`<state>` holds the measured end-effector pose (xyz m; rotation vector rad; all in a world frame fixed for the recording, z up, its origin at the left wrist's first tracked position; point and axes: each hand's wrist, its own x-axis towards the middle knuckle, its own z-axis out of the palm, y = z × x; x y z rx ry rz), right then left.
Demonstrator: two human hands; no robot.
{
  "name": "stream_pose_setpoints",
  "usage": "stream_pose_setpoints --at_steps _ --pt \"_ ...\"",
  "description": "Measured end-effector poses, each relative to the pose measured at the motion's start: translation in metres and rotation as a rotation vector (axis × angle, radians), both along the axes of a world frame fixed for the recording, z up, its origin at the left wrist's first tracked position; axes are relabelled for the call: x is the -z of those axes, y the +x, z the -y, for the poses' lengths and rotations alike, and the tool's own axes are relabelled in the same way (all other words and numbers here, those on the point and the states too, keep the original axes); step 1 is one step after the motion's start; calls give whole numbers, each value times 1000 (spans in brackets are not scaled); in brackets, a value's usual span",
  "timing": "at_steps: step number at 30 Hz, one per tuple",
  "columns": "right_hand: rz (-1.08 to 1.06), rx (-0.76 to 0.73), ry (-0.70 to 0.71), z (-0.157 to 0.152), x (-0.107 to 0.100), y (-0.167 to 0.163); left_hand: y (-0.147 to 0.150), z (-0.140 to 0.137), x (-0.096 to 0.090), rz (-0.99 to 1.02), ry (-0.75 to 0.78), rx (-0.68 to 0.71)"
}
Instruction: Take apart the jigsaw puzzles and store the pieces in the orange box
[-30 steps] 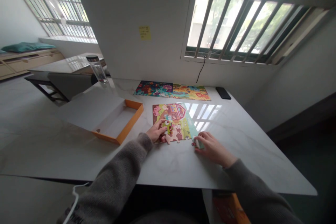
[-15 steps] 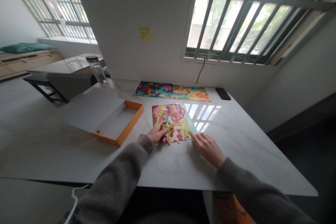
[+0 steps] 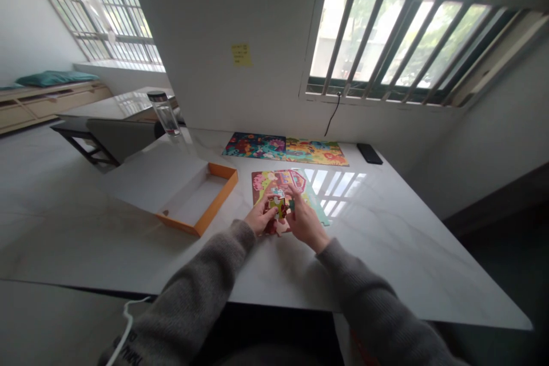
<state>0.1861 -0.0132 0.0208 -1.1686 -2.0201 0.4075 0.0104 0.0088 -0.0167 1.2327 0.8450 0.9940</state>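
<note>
Left hand has its fingers clamped on pieces over the puzzle on the desk, probably keeping them handy. Right hand's there too, can't tell if its fingers grip. Box's left of the puzzle, likely for elbow room.

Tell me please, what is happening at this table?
Someone's left hand holds small pieces over a puzzle lying flat on the table. The right hand has its fingers close at the same pieces; whether it grips one, I cannot tell. The open box lies to the left. Behind the puzzle, a dark picture and a yellow picture lie side by side, with a phone to their right.
</note>
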Motion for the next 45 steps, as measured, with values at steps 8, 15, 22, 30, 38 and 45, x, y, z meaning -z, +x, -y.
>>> stream_pose_setpoints --at_steps 8,15,22,30,38,45 --pt "-14 -126 -148 -21 12 -11 -4 -7 0 30 8 -68" --pt "22 -25 -166 -30 22 -1 -9 -2 2 -30 -3 -9" --pt "38 -49 -58 -28 34 -10 -22 -5 7 -788 519 -151" --pt "2 -75 -68 -29 34 -16 -33 -3 -1 -1103 552 -153" --pt "-76 -154 -88 -29 33 -31 -36 -4 3 -1156 602 -187" --pt "-123 -165 -134 -28 22 -34 -57 -2 2 -689 466 -202"
